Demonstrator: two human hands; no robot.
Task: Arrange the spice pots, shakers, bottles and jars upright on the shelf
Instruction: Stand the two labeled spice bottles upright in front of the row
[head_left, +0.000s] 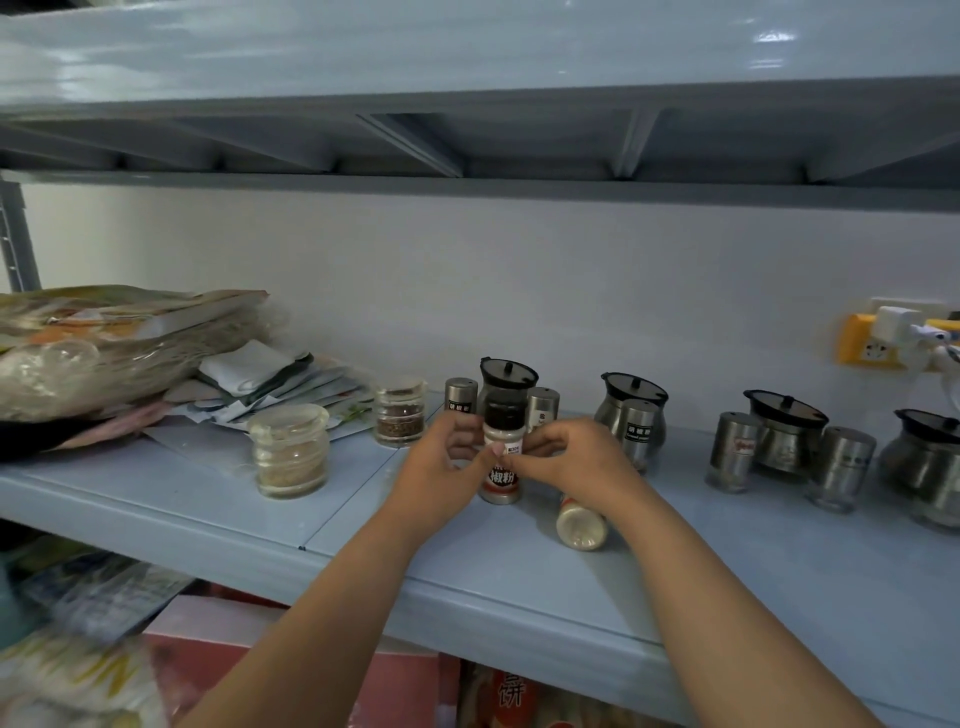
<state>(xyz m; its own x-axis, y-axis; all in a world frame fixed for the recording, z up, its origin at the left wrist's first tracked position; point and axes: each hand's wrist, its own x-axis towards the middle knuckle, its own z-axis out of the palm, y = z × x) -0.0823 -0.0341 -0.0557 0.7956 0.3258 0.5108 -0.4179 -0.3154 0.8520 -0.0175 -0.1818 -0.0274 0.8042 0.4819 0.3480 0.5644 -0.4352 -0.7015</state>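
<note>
A pepper bottle (502, 475) with a black cap and red-white label stands upright on the pale blue shelf (208, 499). My left hand (441, 462) and my right hand (566, 457) both grip it from either side. Another bottle (581, 522) lies on its side just right of it, partly under my right wrist. Behind stand two steel shakers (461, 396) (543, 405) and a black-lidded steel pot (506, 382). Two glass jars (291, 452) (400, 410) stand to the left. Further steel pots (631, 400) (782, 431) and shakers (732, 449) (841, 467) stand upright to the right.
A heap of plastic bags and paper packets (130, 348) fills the shelf's left end. A yellow wall socket with plugs (883, 338) sits at the right. An upper shelf (467, 145) hangs close overhead. Boxes and bags (93, 649) lie on the shelf below.
</note>
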